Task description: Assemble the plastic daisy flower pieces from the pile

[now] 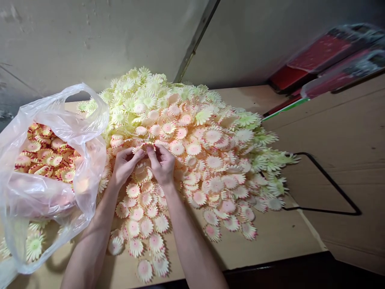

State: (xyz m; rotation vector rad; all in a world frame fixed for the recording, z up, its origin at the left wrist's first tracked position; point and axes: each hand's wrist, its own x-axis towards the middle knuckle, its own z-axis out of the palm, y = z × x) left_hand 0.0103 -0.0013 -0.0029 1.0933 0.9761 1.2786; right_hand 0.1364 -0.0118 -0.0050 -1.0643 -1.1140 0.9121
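Note:
A broad heap of flower-shaped pieces [213, 160], pale green at the back and cream with pink edges at the front, covers the middle of the table. Over its left part, my left hand [128, 162] and my right hand [161, 162] come close together, thumbs and fingers pinched on one pink-edged flower piece [147, 147] held between them. To the left stands an open clear plastic bag [87, 160] holding more flower pieces [45, 152] with dark red edges.
The table [270, 237] meets a grey wall [90, 36] behind. On the right are a cardboard sheet [339, 160], a black wire frame [333, 182] and red plastic-wrapped packages [319, 52]. A few green flowers [34, 245] lie by the bag.

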